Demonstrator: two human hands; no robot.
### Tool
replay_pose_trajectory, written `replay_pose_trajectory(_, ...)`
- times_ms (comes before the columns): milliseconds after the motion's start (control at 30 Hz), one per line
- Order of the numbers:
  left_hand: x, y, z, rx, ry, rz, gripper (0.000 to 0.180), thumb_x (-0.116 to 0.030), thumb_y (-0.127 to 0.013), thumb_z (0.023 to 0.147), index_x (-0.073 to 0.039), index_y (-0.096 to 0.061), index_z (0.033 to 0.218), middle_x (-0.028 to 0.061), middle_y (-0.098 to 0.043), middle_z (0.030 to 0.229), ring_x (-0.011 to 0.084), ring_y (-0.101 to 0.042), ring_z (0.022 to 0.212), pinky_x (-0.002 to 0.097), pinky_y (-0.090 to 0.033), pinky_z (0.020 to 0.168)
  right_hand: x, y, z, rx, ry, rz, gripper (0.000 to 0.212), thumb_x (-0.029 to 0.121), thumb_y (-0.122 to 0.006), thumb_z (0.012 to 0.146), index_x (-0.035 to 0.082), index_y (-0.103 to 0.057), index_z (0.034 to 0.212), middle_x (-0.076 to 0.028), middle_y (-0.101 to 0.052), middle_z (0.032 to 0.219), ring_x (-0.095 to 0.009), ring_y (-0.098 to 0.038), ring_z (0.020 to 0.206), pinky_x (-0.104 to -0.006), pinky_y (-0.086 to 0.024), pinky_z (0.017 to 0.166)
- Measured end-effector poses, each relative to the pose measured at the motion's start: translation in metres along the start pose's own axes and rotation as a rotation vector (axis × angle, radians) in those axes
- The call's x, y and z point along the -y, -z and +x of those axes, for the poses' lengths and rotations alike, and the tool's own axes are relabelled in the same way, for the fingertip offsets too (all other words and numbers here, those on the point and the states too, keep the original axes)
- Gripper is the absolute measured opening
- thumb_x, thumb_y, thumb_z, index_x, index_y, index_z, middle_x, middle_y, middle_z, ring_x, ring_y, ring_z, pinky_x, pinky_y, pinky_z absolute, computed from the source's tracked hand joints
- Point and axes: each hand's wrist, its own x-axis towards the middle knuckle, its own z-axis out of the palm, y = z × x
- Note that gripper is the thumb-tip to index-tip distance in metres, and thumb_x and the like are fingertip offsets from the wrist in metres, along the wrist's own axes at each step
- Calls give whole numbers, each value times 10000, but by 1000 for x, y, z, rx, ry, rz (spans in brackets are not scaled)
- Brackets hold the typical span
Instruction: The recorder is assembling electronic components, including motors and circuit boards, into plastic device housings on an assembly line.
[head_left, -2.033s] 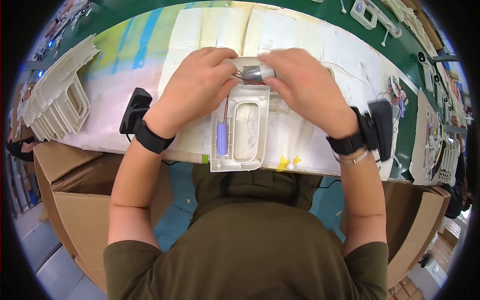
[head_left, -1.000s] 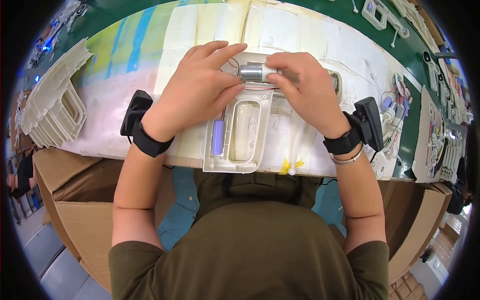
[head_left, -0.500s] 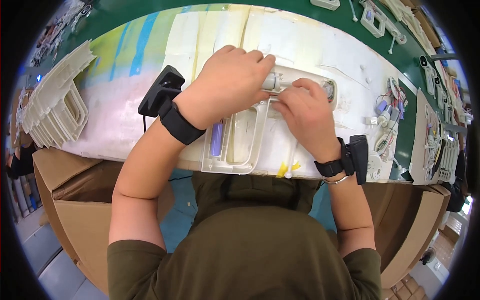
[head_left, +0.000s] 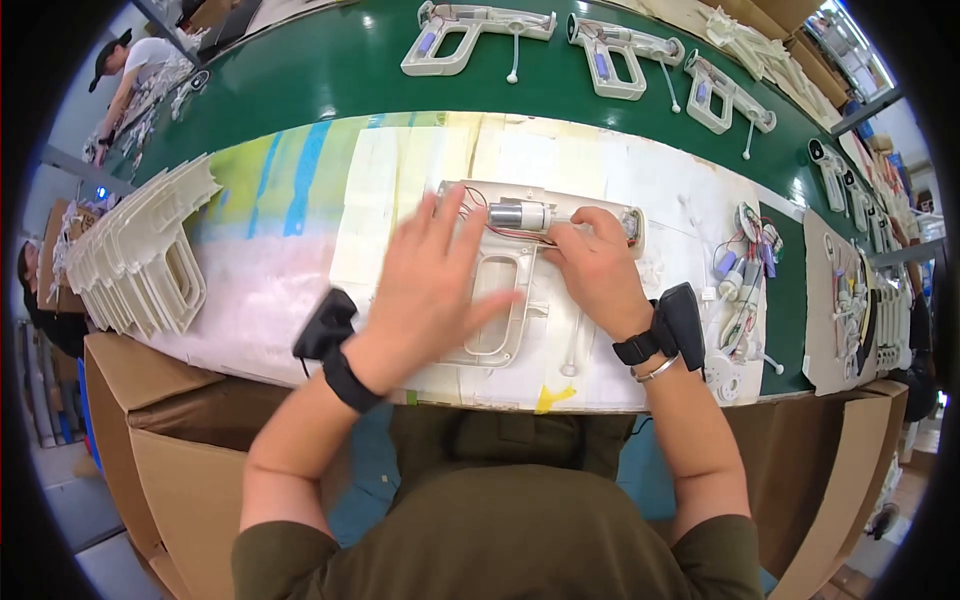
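In front of me on the worktable lies a white plastic gun-shaped housing half [head_left: 518, 300], open side up, its loop handle toward me. A silver and white cylindrical motor [head_left: 520, 215] sits lengthwise in its barrel, with thin red wires [head_left: 475, 195] at the left end. My left hand [head_left: 430, 275], smeared slightly by motion, is spread open above the handle and the barrel's left end, hiding parts of both. My right hand [head_left: 600, 275] has its fingers curled together at the barrel's near wall, beside the motor and wires; what they pinch is hidden.
Stacked white housing shells [head_left: 150, 265] stand at the left. Wired parts [head_left: 745, 260] lie at the right; a white ball-ended rod [head_left: 572, 345] lies near the front edge. Assembled housings [head_left: 610, 65] line the green surface [head_left: 300, 95] beyond. Cardboard boxes [head_left: 190, 470] flank me; another person [head_left: 130, 80] works far left.
My left hand has come off the barrel and moved left and toward me, opening and uncovering the motor. My right hand stays at the barrel. The view has shifted, showing more of the green surface.
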Motion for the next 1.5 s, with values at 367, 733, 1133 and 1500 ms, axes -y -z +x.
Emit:
replay_pose_trajectory(367, -28, -3, -31, 239, 376, 89, 902, -458, -768, 638, 71, -418, 1280, 292, -405, 1326, 450, -496, 1086, 448, -460, 852, -2, -21, 22, -5, 52, 17, 241, 95, -616, 778, 55, -547, 1006, -59, -571, 800, -222, -541, 870, -427, -400, 947)
replay_pose_trajectory(733, 34, 51, -35, 147, 390, -187, 811, -267, -762, 580, 51, -465, 1263, 244, -462, 1327, 374, -490, 1185, 398, -425, 970, 0, 12, 8, -419, 80, 47, 295, 77, -732, 694, 60, -629, 970, -146, -580, 1101, -327, -555, 999, -459, -462, 857)
replay_pose_trajectory(1133, 292, 94, 65, -258, 672, 74, 794, -352, -753, 659, 60, -471, 1276, 229, -572, 1209, 297, -561, 1126, 340, -427, 945, -9, 1, 14, -195, -82, 251, 229, 12, -716, 672, 18, -622, 881, -134, -593, 966, -330, -569, 885, -408, -489, 751)
replay_pose_trajectory(1500, 454, 70, 82, -91, 1032, 219, 767, -382, -691, 624, 59, -530, 1230, 246, -603, 1133, 311, -607, 1020, 330, -455, 879, -12, -5, 20, -22, -178, 322, 173, 10, -703, 689, 28, -616, 838, -91, -601, 858, -289, -571, 828, -382, -483, 727)
